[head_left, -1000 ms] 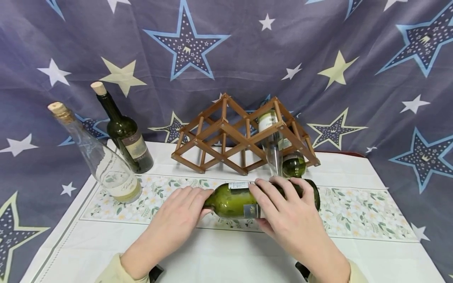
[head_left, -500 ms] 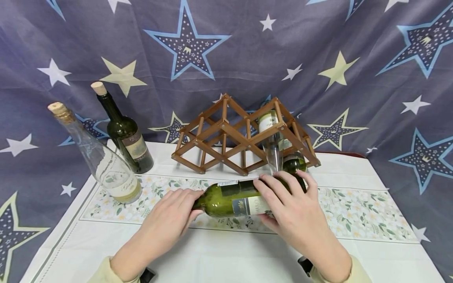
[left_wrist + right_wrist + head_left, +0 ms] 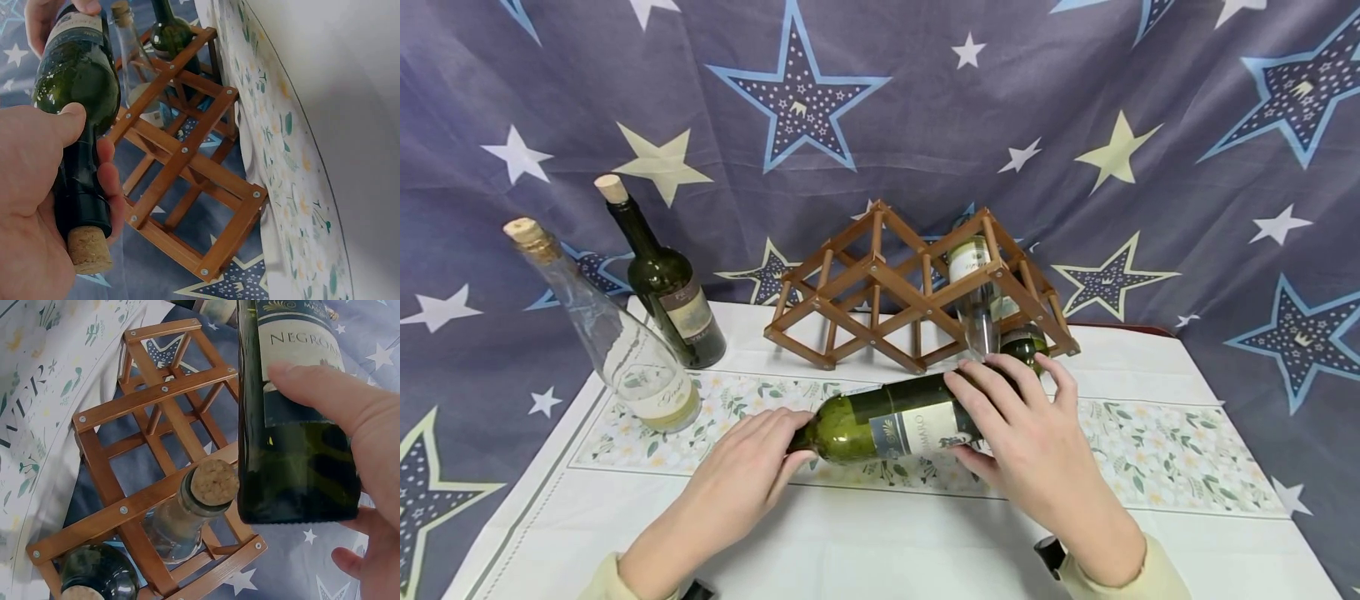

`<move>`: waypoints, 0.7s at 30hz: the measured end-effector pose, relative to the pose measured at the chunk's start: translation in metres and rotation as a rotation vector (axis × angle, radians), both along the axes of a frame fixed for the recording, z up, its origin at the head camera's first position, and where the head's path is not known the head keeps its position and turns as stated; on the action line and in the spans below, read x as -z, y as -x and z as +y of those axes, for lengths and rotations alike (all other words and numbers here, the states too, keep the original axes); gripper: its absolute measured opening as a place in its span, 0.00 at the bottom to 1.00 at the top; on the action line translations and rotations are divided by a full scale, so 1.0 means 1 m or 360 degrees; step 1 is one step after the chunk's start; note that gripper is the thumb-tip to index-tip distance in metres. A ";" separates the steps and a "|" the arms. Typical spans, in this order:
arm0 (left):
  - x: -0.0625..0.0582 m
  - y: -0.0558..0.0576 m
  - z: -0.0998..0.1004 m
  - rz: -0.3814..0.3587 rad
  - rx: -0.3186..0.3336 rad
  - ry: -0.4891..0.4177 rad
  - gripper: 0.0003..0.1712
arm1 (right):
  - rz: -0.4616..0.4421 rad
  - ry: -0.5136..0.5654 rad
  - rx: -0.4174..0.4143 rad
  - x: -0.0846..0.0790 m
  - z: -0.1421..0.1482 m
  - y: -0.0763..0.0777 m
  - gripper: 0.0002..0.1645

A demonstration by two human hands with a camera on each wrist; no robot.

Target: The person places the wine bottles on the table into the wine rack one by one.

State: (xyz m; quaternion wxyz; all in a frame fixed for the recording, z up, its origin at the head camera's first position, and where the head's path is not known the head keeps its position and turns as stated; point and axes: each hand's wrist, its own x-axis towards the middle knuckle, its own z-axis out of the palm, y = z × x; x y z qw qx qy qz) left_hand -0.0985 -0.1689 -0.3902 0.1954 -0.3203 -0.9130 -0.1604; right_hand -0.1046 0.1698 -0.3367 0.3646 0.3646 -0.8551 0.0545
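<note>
- The green bottle (image 3: 850,429) is between the two hands, on its side over the floral runner (image 3: 1180,458), neck to the left, base to the right; whether it touches the cloth I cannot tell.
- The left hand (image 3: 737,467) grips the neck, fingers curled round it and thumb along the bottle's shoulder; the cork (image 3: 89,249) sticks out beyond the grip.
- The right hand (image 3: 1026,437) holds the base half, fingers bent over the far side, slightly spread, thumb on the near side across the label (image 3: 297,350).
- Just beyond stands the wooden rack (image 3: 874,265); its right part holds a clear bottle (image 3: 979,312) and a darker bottle (image 3: 1024,343), corks facing near.
- At the left, a tall clear bottle (image 3: 643,375) and, farther back, a dark bottle (image 3: 681,308) stand upright, corked.
- A star-patterned curtain (image 3: 925,117) hangs at the far side.
</note>
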 end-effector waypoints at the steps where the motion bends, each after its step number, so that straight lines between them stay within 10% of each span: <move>1: 0.001 0.000 -0.001 -0.0004 -0.0005 -0.0001 0.23 | 0.0002 -0.0002 0.0003 0.000 0.001 0.001 0.54; 21: 0.017 -0.004 -0.011 -0.0198 -0.0077 -0.0117 0.21 | 0.0006 0.0058 -0.0004 0.001 0.005 0.007 0.42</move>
